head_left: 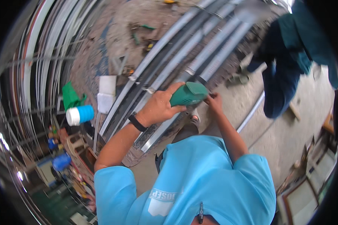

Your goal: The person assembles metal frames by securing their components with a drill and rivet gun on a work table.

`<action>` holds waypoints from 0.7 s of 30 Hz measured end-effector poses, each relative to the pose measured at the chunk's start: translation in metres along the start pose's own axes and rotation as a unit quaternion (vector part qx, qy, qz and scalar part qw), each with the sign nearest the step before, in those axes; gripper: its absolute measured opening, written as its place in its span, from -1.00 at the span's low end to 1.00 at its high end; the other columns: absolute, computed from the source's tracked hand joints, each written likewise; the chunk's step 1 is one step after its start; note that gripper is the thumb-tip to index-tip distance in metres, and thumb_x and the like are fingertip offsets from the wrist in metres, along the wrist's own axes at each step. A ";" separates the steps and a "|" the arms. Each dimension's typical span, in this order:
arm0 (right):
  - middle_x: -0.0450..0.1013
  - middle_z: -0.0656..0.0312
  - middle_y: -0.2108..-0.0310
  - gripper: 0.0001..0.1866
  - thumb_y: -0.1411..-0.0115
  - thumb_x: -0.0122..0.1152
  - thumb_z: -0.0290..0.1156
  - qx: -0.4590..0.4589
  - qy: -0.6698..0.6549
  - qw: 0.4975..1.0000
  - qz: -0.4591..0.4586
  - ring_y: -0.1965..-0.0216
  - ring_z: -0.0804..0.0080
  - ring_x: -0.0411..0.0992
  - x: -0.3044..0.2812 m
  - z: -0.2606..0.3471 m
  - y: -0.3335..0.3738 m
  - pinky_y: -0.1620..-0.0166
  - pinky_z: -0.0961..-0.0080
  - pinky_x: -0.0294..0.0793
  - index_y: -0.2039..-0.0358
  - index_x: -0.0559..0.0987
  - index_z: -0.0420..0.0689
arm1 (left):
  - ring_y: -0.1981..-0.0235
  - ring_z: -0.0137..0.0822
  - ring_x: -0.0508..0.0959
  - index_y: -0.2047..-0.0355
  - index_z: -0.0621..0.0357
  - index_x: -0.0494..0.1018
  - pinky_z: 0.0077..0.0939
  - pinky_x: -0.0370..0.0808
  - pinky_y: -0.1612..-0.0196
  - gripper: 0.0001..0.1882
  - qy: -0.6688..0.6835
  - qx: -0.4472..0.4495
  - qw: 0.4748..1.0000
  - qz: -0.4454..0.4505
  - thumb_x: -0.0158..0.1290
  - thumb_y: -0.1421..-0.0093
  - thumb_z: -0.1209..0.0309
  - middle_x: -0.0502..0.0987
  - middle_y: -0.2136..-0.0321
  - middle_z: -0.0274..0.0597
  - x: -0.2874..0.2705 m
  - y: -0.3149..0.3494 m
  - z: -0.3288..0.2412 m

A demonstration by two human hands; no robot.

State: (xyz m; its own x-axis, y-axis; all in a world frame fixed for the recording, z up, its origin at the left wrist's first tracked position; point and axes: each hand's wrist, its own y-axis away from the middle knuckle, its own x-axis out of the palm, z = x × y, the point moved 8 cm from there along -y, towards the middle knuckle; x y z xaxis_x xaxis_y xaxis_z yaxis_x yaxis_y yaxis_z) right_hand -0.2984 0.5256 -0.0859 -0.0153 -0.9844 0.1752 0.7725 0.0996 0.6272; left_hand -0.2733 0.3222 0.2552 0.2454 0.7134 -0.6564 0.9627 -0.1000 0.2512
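At the edge of the row of long metal profiles, in front of the person's light-blue shirt, a green handheld power tool is held clear of the shirt. The left hand encloses the tool's housing from the left; its grip is clamped on the housing, thumb on the near side. A black wristband encircles the left wrist. The right hand is at the tool's opposite end with its fingers bent; from here I cannot tell whether its grip is closed on the tool or on another part. The profiles lie side by side, running diagonally from the near left to the far right. Left of them are white sheets and a blue-and-white jug; a green object is just beside the jug. Farther left, long bars are stored in a dense group. On the right, a co-worker's dark-blue trousers are visible above the concrete floor, near a single metal tube.
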 end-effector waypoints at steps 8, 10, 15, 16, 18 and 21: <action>0.38 0.29 0.39 -0.70 -0.33 0.33 -0.33 0.090 -0.063 0.982 0.151 0.38 0.53 0.38 0.004 0.032 0.052 0.29 0.49 0.46 0.08 0.52 -0.25 | 0.21 -0.33 0.67 -0.15 0.26 0.40 -0.49 0.63 0.29 -0.48 0.476 -0.068 0.823 -0.303 0.21 -0.35 0.17 0.64 0.18 -0.10 -0.106 0.112 0.149; 0.37 0.29 0.35 -0.69 -0.39 0.24 -0.36 -0.350 0.533 0.757 0.143 0.38 0.51 0.38 0.002 0.083 0.088 0.28 0.51 0.47 -0.04 0.48 -0.24 | 0.23 -0.37 0.66 -0.11 0.27 0.42 -0.53 0.62 0.33 -0.50 0.540 -0.044 0.760 -0.359 0.16 -0.40 0.11 0.63 0.20 -0.12 -0.126 0.126 0.207; 0.36 0.36 0.43 -0.84 -0.48 0.10 -0.27 0.034 -0.018 0.999 -0.018 0.45 0.54 0.34 -0.083 0.055 0.090 0.40 0.54 0.38 0.18 0.50 -0.09 | 0.22 -0.32 0.64 0.05 0.23 0.44 -0.48 0.61 0.36 -0.52 0.720 -0.015 0.492 -0.490 0.02 -0.45 -0.01 0.58 0.30 -0.20 -0.143 0.158 0.383; 0.35 0.36 0.44 -0.83 -0.48 0.10 -0.25 0.057 -0.055 0.996 -0.046 0.46 0.55 0.33 -0.092 0.053 0.097 0.41 0.55 0.37 0.19 0.49 -0.08 | 0.24 -0.34 0.62 0.05 0.24 0.44 -0.49 0.60 0.35 -0.51 0.739 0.008 0.466 -0.486 0.00 -0.46 -0.03 0.57 0.29 -0.19 -0.143 0.158 0.412; 0.34 0.37 0.44 -0.81 -0.49 0.09 -0.23 0.076 -0.087 0.990 -0.083 0.46 0.55 0.32 -0.101 0.055 0.107 0.42 0.55 0.36 0.21 0.48 -0.07 | 0.28 -0.35 0.60 0.05 0.25 0.43 -0.50 0.60 0.34 -0.51 0.741 0.006 0.440 -0.507 0.00 -0.46 -0.02 0.58 0.29 -0.15 -0.137 0.162 0.465; 0.40 0.26 0.37 -0.76 -0.44 0.17 -0.25 0.086 -0.035 0.991 -0.095 0.42 0.50 0.40 -0.098 0.065 0.119 0.39 0.56 0.44 0.15 0.46 -0.18 | 0.35 -0.35 0.58 0.01 0.31 0.42 -0.50 0.61 0.32 -0.45 0.741 0.012 0.434 -0.511 0.03 -0.44 -0.03 0.57 0.28 -0.09 -0.119 0.163 0.516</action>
State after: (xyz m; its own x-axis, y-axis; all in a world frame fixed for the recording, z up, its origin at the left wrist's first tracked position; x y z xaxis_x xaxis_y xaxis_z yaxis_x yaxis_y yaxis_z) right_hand -0.2466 0.6430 0.0207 -0.1998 -0.9757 0.0897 0.6318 -0.0584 0.7729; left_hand -0.0870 -0.1368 0.0079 -0.6383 0.0538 0.7679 0.4874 0.8004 0.3490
